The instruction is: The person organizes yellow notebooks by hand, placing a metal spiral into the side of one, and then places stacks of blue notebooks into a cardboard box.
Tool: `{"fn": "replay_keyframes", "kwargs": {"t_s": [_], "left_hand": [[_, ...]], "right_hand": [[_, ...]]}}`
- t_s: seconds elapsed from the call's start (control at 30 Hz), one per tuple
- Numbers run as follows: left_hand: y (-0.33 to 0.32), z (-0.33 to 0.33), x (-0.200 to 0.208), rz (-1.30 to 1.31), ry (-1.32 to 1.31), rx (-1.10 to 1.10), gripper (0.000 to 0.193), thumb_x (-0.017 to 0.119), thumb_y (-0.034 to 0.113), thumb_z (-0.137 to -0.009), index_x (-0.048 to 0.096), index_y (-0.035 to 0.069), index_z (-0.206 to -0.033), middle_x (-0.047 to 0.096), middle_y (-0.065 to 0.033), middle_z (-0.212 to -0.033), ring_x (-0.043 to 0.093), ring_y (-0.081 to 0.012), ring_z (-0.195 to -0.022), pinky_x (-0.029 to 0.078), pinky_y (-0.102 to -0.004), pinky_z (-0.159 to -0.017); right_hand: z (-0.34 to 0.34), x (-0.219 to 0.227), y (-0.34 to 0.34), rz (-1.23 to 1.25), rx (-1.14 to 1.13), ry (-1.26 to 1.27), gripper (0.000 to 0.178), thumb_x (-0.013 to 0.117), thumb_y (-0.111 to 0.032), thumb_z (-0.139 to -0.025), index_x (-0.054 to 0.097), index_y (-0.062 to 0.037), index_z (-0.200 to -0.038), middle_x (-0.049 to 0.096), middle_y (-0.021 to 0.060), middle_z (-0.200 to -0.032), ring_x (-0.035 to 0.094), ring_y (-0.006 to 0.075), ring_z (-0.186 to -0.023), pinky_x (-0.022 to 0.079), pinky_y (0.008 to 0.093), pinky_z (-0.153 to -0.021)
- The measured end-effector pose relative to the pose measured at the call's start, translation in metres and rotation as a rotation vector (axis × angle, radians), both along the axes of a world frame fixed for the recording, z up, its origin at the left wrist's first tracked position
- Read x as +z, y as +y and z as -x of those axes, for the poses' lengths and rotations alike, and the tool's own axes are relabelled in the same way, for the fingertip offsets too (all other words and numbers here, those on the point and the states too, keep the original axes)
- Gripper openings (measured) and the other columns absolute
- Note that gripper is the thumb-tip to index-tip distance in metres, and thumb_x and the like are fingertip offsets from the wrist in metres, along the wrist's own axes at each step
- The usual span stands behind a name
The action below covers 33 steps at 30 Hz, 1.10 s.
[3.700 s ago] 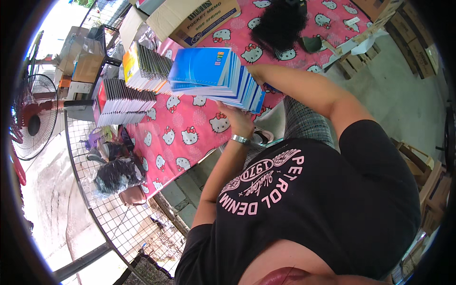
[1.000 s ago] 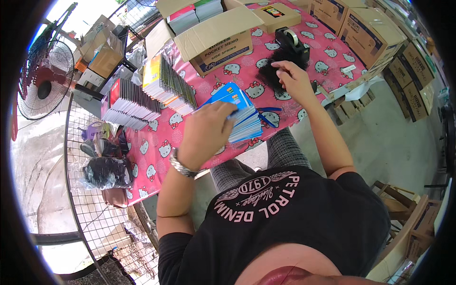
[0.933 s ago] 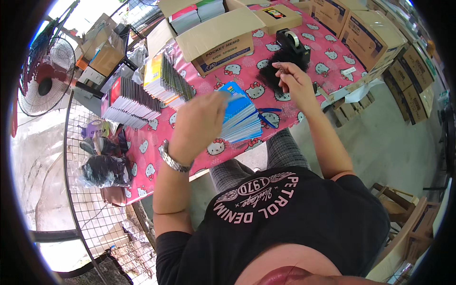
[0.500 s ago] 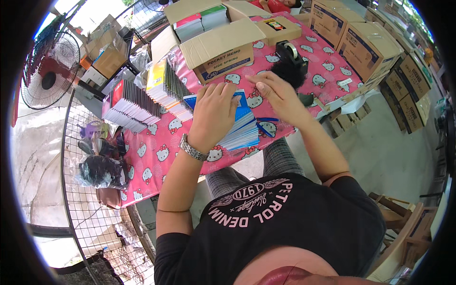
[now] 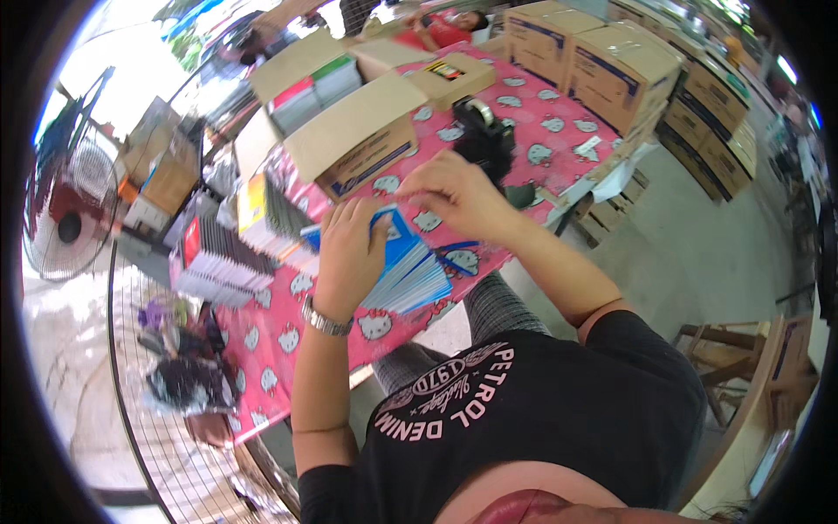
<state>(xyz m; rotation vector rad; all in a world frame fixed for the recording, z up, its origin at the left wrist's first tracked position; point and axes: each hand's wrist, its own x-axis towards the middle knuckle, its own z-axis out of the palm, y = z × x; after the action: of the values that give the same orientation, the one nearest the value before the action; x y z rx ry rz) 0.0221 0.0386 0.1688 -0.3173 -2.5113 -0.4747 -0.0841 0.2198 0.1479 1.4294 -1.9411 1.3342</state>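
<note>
A fanned stack of blue-covered notebooks lies on the pink, cat-patterned tablecloth in front of me. My left hand, with a metal watch at its wrist, curls over the far left part of the stack, gripping the notebooks there. Just beyond the far edge, my right hand holds thumb and fingers close together near the left fingertips. Whatever sits in that pinch is too small to make out. Blue-handled pliers rest on the cloth right of the stack.
Left stand notebook stacks, one red-topped, one yellow-topped. An open carton with notebooks is behind them. Beyond my right hand are a tape dispenser and black bundle. Closed cartons line the right; a person is at the back.
The whole view has swung and tilted, so the table sits further left and lower. My left hand stays on the blue notebooks; my right stays at their far edge, fingers drawn closer together.
</note>
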Motion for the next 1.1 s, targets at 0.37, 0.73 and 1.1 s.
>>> {"fn": "replay_keyframes", "kwargs": {"t_s": [0.37,0.73,1.1], "left_hand": [[0.01,-0.005,-0.002,0.009,-0.023,0.012,0.014,0.061,0.014,-0.089,0.059,0.003,-0.097,0.061,-0.0131,-0.09,0.055,-0.0319,-0.089,0.039,-0.0411,-0.084],[0.01,-0.005,-0.001,0.041,0.029,-0.009,0.014,0.061,0.013,-0.088,0.059,0.003,-0.097,0.061,-0.0125,-0.091,0.056,-0.0312,-0.089,0.039,-0.0409,-0.084],[0.018,-0.005,0.006,-0.006,0.013,-0.005,0.026,0.061,0.013,-0.087,0.057,0.006,-0.112,0.065,-0.0128,-0.099,0.058,-0.0312,-0.092,0.037,-0.0409,-0.089]], "right_hand": [[-0.014,-0.009,-0.006,0.107,0.029,0.066,0.017,0.066,-0.002,-0.078,0.067,-0.012,-0.092,0.065,0.0029,-0.092,0.061,0.0248,-0.096,0.047,0.0385,-0.084],[-0.018,-0.007,-0.002,0.146,0.112,-0.079,0.02,0.065,-0.002,-0.081,0.066,-0.007,-0.1,0.066,0.008,-0.092,0.065,0.0263,-0.092,0.052,0.0357,-0.078],[-0.019,0.017,0.013,-0.165,-0.063,0.046,0.038,0.065,-0.011,-0.087,0.054,-0.0038,-0.122,0.064,0.0143,-0.081,0.066,0.0301,-0.075,0.052,0.0355,-0.067]]}}
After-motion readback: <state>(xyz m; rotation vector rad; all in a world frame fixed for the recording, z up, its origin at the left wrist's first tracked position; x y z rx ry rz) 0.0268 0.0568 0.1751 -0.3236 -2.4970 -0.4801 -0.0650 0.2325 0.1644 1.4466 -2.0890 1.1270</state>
